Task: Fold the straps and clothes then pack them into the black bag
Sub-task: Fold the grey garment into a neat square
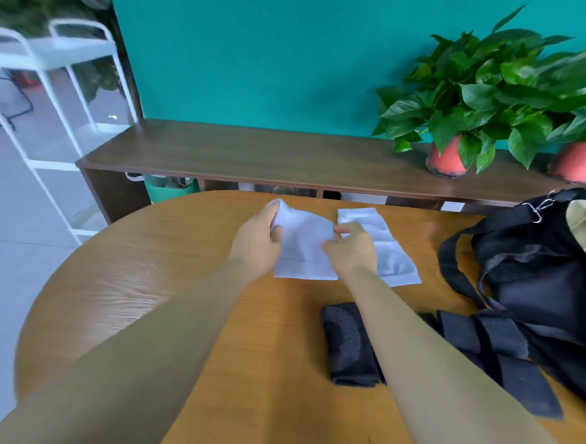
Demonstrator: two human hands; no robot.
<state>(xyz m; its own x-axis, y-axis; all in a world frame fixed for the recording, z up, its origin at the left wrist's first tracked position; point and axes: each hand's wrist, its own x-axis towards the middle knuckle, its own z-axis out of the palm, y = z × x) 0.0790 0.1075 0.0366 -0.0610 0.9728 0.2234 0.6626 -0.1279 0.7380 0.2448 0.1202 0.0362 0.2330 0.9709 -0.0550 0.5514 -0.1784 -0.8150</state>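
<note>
A white cloth lies on the far side of the round wooden table, its top part lifted and curling over. My left hand grips its left edge and my right hand pinches its right edge. A second white cloth lies flat just to the right, partly under my right hand. Nearer to me sit a folded black cloth and wide black straps. The black bag stands open at the table's right edge.
A dark wooden sideboard runs behind the table, carrying two leafy plants in red pots at its right end. A white metal rack stands on the floor at the left. A teal wall rises behind.
</note>
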